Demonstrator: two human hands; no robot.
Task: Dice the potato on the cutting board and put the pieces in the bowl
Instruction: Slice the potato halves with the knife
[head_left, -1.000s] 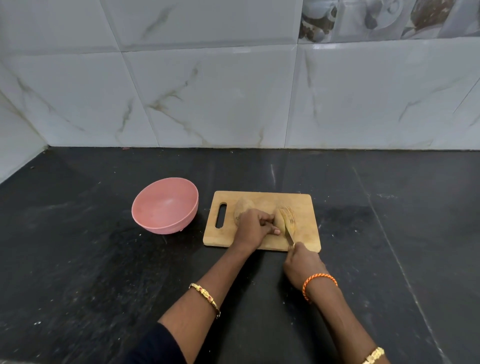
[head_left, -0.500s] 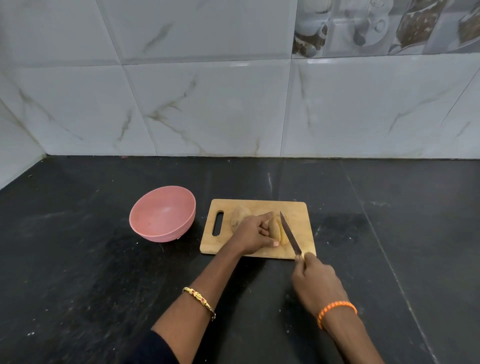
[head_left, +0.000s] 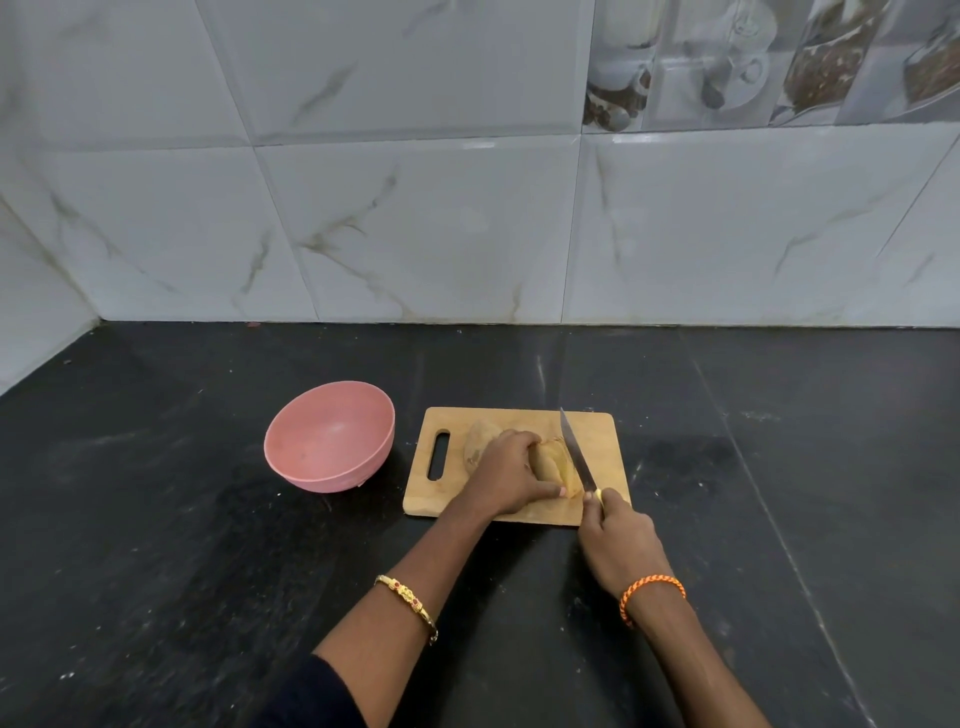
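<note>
A wooden cutting board with a handle slot lies on the black counter. On it a brown potato lies partly sliced at its right end. My left hand grips the potato from above, fingers curled over it. My right hand holds a knife by its handle at the board's near right corner; the blade points away and lies against the right side of the slices. An empty pink bowl stands to the left of the board.
White marble-look tiled walls close off the counter at the back and left. The black stone counter spreads wide around the board and bowl. Bangles and an orange thread band sit on my wrists.
The knife came up out of the slices, then settled again with its blade along the right side of the cut end. My left hand kept its hold on the potato.
</note>
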